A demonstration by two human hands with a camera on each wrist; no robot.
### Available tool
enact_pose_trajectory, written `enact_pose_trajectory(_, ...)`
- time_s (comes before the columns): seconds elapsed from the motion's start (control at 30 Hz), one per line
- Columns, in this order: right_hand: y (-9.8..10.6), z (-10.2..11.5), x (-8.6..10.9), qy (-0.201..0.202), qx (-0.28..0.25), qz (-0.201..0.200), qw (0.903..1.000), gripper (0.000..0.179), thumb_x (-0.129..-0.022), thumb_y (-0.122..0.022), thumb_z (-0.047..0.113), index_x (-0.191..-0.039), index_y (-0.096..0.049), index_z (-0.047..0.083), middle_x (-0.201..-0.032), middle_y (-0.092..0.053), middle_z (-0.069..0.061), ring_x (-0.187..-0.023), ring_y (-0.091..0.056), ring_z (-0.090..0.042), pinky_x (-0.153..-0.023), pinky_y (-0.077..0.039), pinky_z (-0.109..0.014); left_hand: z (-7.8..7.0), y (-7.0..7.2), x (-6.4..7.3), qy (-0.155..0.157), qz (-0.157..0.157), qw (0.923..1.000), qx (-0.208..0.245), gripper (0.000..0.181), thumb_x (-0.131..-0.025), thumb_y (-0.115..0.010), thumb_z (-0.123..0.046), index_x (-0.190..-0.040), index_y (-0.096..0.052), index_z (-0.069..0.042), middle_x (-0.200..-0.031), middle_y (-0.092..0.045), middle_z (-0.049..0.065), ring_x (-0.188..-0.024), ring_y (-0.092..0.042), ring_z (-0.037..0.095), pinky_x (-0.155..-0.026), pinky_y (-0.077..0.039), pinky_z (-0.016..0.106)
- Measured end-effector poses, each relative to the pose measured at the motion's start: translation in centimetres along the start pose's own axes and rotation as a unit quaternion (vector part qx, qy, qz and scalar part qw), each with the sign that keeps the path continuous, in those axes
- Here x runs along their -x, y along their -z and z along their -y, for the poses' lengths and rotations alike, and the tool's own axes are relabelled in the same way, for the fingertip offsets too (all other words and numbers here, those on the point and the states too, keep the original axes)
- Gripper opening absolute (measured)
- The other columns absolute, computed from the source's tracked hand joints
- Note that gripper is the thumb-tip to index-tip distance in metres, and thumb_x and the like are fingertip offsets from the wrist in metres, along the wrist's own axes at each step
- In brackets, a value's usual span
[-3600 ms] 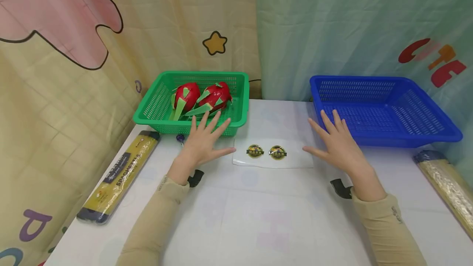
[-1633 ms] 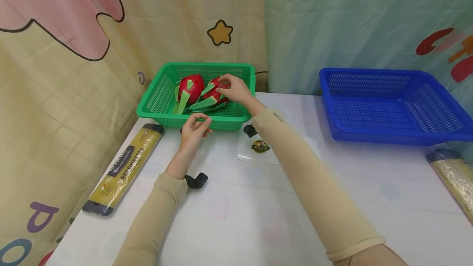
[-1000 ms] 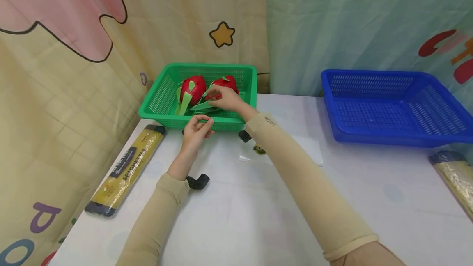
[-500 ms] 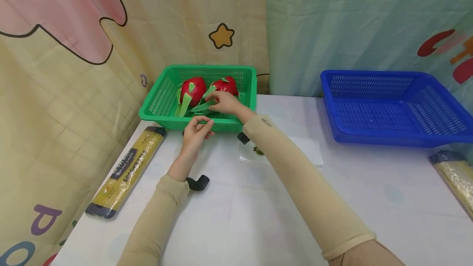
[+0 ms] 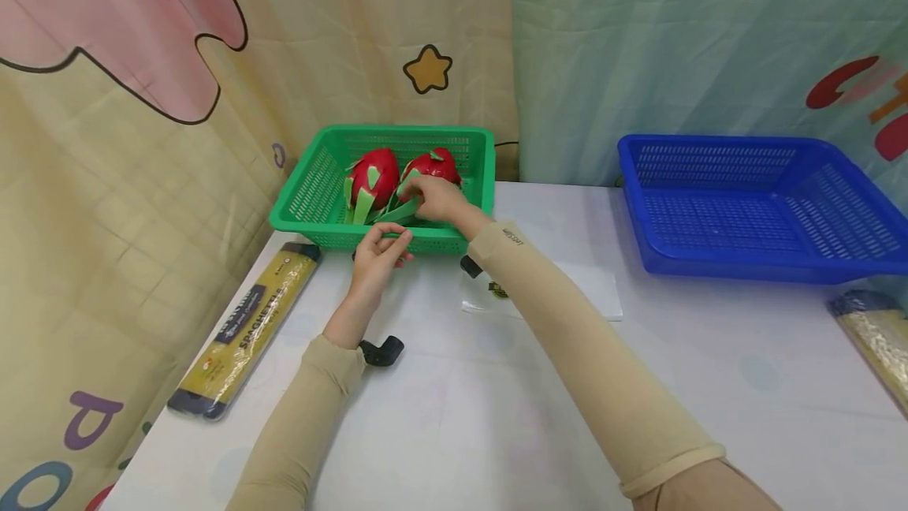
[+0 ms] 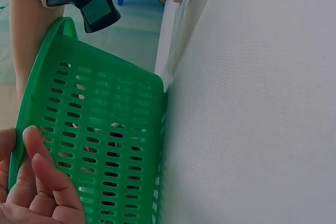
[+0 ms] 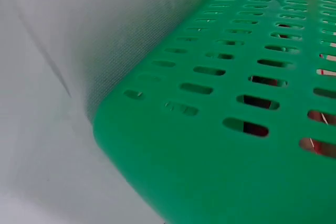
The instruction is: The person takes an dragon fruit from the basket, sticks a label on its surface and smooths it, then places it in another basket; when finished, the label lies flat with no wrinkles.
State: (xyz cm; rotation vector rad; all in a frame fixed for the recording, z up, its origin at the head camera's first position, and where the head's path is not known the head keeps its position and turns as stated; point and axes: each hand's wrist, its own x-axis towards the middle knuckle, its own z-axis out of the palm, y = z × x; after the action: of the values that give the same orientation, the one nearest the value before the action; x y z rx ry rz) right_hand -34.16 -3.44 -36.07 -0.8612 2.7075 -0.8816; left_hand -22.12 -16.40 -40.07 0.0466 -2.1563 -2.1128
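Two red dragon fruits, a left one (image 5: 376, 173) and a right one (image 5: 441, 166), lie with long green leaves in the green basket (image 5: 291, 225). My left hand (image 5: 374, 260) pinches the basket's front rim. In the left wrist view, the left hand's fingers (image 6: 55, 182) lie on both sides of that rim. My right hand (image 5: 441, 199) reaches over the rim into the basket, its fingers curled at the green leaves of the right dragon fruit. The hand hides the lower part of that fruit. Only the basket's slotted wall (image 7: 210, 150) fills most of the right wrist view.
A blue basket (image 5: 752, 265) stands at the back right. Spaghetti packs lie on the left (image 5: 248, 326) and the right (image 5: 872, 337). A clear bag with round stickers (image 5: 589, 298) lies under my right forearm. Curtains hang behind the white table (image 5: 454, 416).
From spread above the table, my left hand came to the green basket's rim and my right hand reached inside it. Lately the right hand sank lower among the leaves, and the leaves shifted slightly right.
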Motion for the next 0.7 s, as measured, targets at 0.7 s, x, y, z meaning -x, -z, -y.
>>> enact_pose_trajectory(0.7, 1.1, -0.5, 1.2, -0.058, -0.097, -0.139, 0.9838, 0.036, -0.082, -0.074, 0.031, -0.109, -0.064, 0.010, -0.110, -0.063, -0.003, -0.091, -0.056, -0.016, -0.078, -0.046, -0.029, -0.1, 0.3, 0.2, 0.005, 0.007, 0.9999, -0.008, 0.020, -0.091, -0.064, -0.024, -0.104, -0.057, -0.011, -0.093, -0.064, 0.024, -0.074, -0.064, 0.026, -0.074, -0.047, 0.042)
